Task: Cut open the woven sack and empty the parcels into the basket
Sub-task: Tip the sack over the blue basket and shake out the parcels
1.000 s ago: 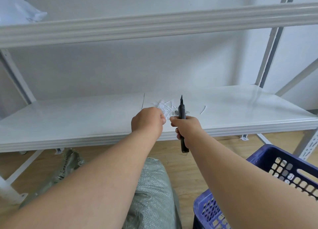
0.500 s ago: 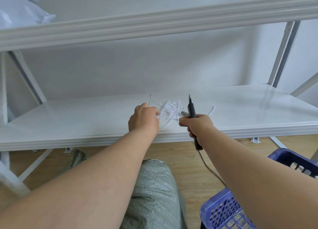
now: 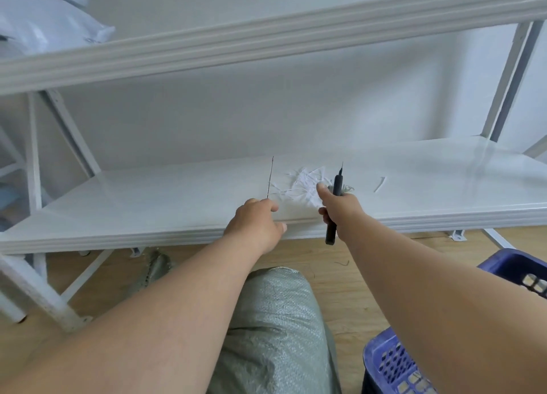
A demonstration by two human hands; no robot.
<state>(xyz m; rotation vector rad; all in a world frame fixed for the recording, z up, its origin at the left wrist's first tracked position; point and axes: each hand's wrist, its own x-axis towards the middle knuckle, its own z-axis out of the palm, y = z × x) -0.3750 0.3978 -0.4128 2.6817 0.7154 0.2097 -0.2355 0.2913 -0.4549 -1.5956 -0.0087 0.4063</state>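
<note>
A grey-green woven sack (image 3: 275, 328) stands on the floor between my forearms, its top rounded and closed as far as I can see. My right hand (image 3: 340, 208) grips a slim black knife (image 3: 336, 201), blade pointing up, over the front of the white shelf (image 3: 148, 204). My left hand (image 3: 256, 223) hovers at the shelf's front edge, fingers loosely curled, nothing visible in it. A heap of white cut threads (image 3: 305, 183) lies on the shelf between the hands. The blue plastic basket (image 3: 390, 367) sits at the lower right, partly hidden by my right arm.
A white metal rack with an upper shelf beam (image 3: 266, 38) spans the view; white parcels (image 3: 44, 26) lie on it at the top left. A loose white strip (image 3: 379, 184) lies on the lower shelf. Rack legs (image 3: 41, 299) stand on the wooden floor at left.
My left hand has drawn back from the thread heap towards the shelf's front edge and lowered. The right hand with the knife stays near the threads. The view has shifted left.
</note>
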